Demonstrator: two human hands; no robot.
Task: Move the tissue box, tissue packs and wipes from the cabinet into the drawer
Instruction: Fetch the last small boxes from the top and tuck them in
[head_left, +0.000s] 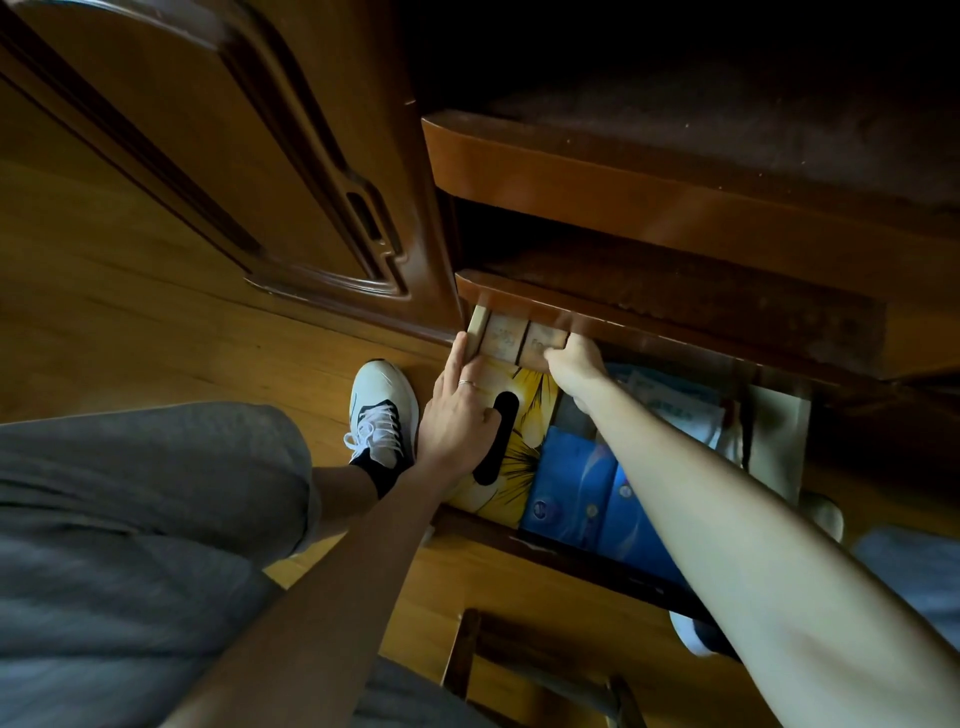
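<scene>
Beige tissue packs stand in a row at the far left end of the open drawer, partly under the shelf edge. My left hand presses its fingers against their left end, with its palm over the yellow flowered tissue box that lies in the drawer. My right hand grips the packs' right end. Blue packs fill the drawer's near middle. A pale blue and white pack lies further right, partly hidden by my right forearm.
The cabinet door hangs open to the left. Two dark wooden shelves jut out above the drawer. My white shoe stands on the wooden floor beside the drawer. A wooden stool frame sits below.
</scene>
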